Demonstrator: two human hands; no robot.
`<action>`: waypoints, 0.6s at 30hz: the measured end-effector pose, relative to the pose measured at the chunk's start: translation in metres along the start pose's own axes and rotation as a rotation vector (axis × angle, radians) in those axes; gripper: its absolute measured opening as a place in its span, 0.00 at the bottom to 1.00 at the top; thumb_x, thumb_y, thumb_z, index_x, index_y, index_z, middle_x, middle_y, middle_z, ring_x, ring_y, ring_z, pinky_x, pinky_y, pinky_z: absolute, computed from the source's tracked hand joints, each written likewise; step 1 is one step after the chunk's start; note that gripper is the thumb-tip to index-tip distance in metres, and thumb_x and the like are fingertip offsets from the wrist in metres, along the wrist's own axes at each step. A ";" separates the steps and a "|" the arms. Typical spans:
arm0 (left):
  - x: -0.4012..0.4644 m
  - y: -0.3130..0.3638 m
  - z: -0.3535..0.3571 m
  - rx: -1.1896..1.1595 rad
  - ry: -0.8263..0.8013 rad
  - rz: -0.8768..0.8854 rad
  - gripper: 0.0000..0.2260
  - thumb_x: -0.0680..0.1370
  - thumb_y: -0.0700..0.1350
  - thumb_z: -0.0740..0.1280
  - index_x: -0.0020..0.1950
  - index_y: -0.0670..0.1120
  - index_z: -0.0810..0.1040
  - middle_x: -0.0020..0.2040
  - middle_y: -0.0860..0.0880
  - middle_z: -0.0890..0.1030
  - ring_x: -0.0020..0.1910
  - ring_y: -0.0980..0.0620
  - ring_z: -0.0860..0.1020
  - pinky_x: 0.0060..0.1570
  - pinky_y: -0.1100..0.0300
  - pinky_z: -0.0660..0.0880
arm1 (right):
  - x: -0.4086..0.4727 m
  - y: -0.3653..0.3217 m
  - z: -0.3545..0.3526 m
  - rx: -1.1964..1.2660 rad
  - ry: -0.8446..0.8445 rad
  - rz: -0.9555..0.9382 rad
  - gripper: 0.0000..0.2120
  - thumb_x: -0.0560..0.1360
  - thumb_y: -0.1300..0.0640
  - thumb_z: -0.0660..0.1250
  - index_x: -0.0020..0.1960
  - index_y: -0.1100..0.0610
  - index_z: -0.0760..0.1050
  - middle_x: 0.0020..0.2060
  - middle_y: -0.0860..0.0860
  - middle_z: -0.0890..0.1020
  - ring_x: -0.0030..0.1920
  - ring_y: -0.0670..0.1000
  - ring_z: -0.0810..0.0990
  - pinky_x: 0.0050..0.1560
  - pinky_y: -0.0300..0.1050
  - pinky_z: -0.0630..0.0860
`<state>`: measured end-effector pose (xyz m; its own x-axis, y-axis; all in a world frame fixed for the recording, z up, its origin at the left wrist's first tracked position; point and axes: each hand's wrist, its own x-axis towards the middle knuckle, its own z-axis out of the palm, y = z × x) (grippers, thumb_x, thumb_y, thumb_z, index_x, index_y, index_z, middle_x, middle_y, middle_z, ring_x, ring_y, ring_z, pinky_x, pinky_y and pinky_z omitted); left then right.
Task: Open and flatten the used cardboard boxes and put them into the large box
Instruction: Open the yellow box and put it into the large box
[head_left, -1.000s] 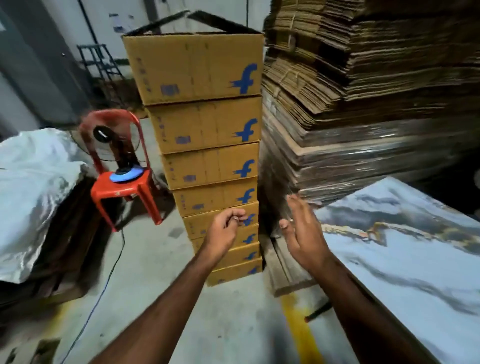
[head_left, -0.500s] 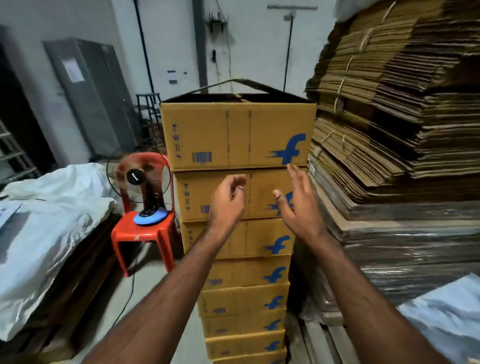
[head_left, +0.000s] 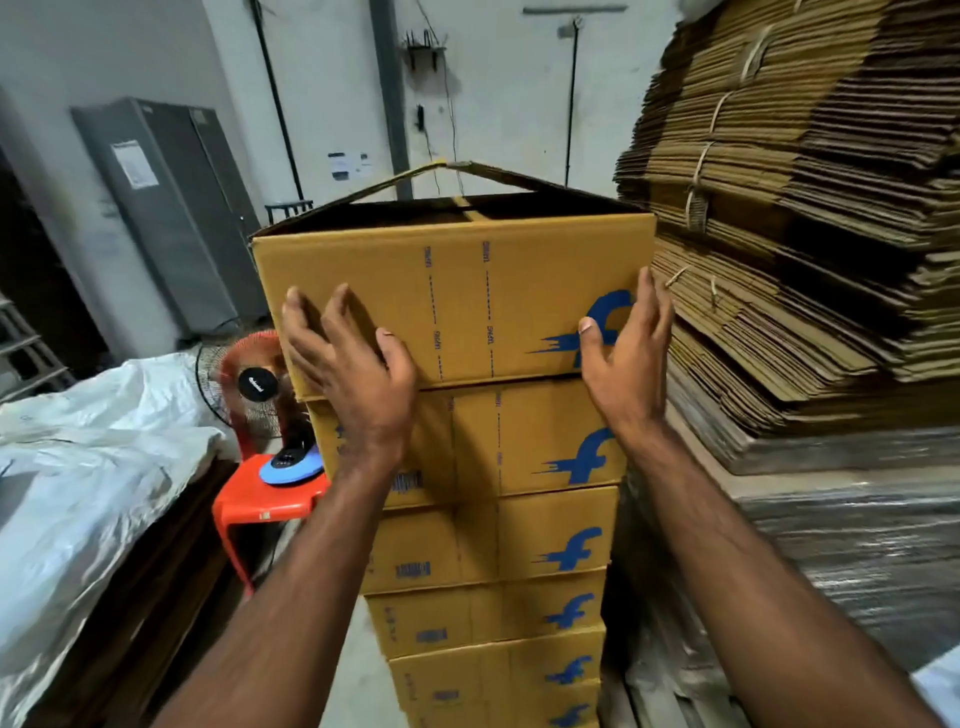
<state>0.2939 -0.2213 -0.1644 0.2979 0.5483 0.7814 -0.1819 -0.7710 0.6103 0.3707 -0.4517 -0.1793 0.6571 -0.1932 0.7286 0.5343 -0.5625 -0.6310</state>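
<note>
A tall stack of yellow cardboard boxes (head_left: 524, 530) with blue logos stands straight ahead. The top box (head_left: 467, 301) has its upper flaps raised open. My left hand (head_left: 348, 364) is spread at the box's lower left front, fingers straight and reaching toward its left edge. My right hand (head_left: 623, 353) is at the lower right front, fingers straight up along the right edge, thumb over the blue logo. Whether either palm touches the cardboard cannot be told. No large collecting box can be singled out.
High piles of flattened brown cardboard (head_left: 800, 218) fill the right, on wrapped pallets (head_left: 841, 545). A red plastic stool (head_left: 270, 504) with a small fan (head_left: 254, 384) stands left of the stack. White sacking (head_left: 88, 467) covers a heap at left. A grey cabinet (head_left: 171, 208) stands behind.
My view has tilted up from the stack's base to its top. Both hands rose from low on the stack to the top box and spread apart to its two sides.
</note>
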 end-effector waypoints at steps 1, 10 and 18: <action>0.000 -0.005 0.001 0.001 0.012 -0.005 0.25 0.74 0.45 0.65 0.72 0.44 0.68 0.77 0.37 0.56 0.77 0.40 0.55 0.76 0.41 0.53 | 0.000 -0.001 0.002 0.013 0.012 0.006 0.37 0.79 0.48 0.64 0.80 0.58 0.50 0.78 0.58 0.56 0.77 0.57 0.58 0.73 0.56 0.66; 0.024 -0.021 -0.002 -0.298 0.036 -0.347 0.39 0.71 0.56 0.63 0.78 0.43 0.55 0.73 0.41 0.65 0.72 0.40 0.65 0.71 0.37 0.61 | 0.028 -0.028 0.017 0.262 0.160 0.346 0.34 0.75 0.34 0.60 0.71 0.55 0.63 0.63 0.51 0.75 0.60 0.53 0.76 0.60 0.57 0.76; 0.056 0.006 -0.028 -0.508 0.133 -0.413 0.34 0.68 0.54 0.66 0.71 0.43 0.64 0.64 0.45 0.71 0.64 0.45 0.69 0.66 0.41 0.66 | 0.040 -0.088 -0.001 0.261 0.429 0.355 0.32 0.72 0.35 0.58 0.67 0.56 0.68 0.59 0.49 0.77 0.61 0.55 0.74 0.66 0.59 0.65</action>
<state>0.2831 -0.1863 -0.1135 0.3257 0.8259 0.4602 -0.5059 -0.2589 0.8228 0.3493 -0.4102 -0.0946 0.5756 -0.6693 0.4699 0.4700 -0.1995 -0.8598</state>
